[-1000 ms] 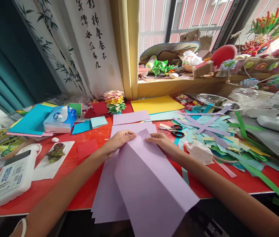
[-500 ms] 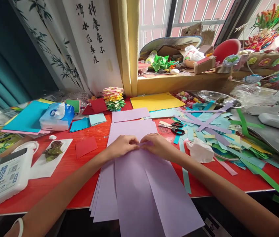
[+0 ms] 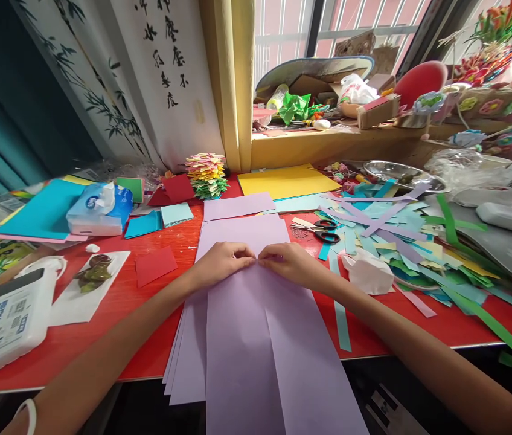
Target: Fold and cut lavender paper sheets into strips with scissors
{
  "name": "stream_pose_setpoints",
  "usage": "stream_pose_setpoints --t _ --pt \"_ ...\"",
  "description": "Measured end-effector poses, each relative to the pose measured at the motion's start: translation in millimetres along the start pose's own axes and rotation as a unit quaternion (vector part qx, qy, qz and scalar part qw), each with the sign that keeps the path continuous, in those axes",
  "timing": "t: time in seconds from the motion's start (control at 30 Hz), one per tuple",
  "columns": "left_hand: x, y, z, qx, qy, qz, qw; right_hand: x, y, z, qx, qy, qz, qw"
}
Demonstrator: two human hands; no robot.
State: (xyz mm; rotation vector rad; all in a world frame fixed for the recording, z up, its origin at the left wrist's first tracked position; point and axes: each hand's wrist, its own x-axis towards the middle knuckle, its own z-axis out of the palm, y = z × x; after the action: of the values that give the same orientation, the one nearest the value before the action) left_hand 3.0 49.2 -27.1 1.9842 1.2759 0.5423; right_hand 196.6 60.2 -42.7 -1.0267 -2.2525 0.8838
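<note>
A lilac sheet of paper [image 3: 256, 350], folded lengthways, lies on a stack of lilac sheets [image 3: 190, 356] over the front edge of the red table [image 3: 102, 338]. My left hand [image 3: 222, 263] and my right hand [image 3: 290, 263] meet fingertip to fingertip at the sheet's far end. Both have curled fingers pinching the paper down at its centre fold.
Black-handled scissors [image 3: 323, 231] lie just right of my hands beside a heap of coloured paper strips [image 3: 401, 241] and a crumpled white tissue [image 3: 367, 272]. At left sit a tissue pack [image 3: 99, 208], a wet-wipes box [image 3: 6, 320], red squares [image 3: 155, 264]. A yellow sheet [image 3: 285, 180] lies behind.
One second ago the folded sheet stood raised and tilted in my hands. It now lies flat on the stack, and my hands have come together at its far end.
</note>
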Motion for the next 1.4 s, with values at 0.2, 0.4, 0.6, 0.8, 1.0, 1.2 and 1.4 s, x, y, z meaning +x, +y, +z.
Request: stream_pose_setpoints --t 0.2,0.4,0.6,0.8,1.0,1.2,1.4 --pt "-2 5 -0.1 -0.014 0.0 -0.009 1.0 -2 -1 1 0.003 -0.008 -0.005 1.0" --pt "0 2 -0.9 -0.07 -0.012 -0.012 0.997 -2 -5 0 0.0 0.0 -0.026 1.0" --pt "-1 3 -2.1 -0.095 -0.017 -0.034 0.995 -3 -7 -1 -0.02 0.005 -0.058 0.998" --pt "-2 5 0.7 -0.12 0.001 -0.051 0.991 -4 -4 3 -0.104 0.037 -0.112 0.988" --pt "-3 8 2.4 -0.147 0.002 -0.078 0.986 -3 -1 6 -0.158 0.052 -0.154 0.974" --pt "4 -8 -7.6 -0.036 0.001 -0.091 0.995 0 6 4 -0.222 0.109 -0.082 0.965" --pt "13 -29 -9.8 0.039 0.071 -0.022 0.996 2 15 8 -0.219 0.052 -0.115 0.968"
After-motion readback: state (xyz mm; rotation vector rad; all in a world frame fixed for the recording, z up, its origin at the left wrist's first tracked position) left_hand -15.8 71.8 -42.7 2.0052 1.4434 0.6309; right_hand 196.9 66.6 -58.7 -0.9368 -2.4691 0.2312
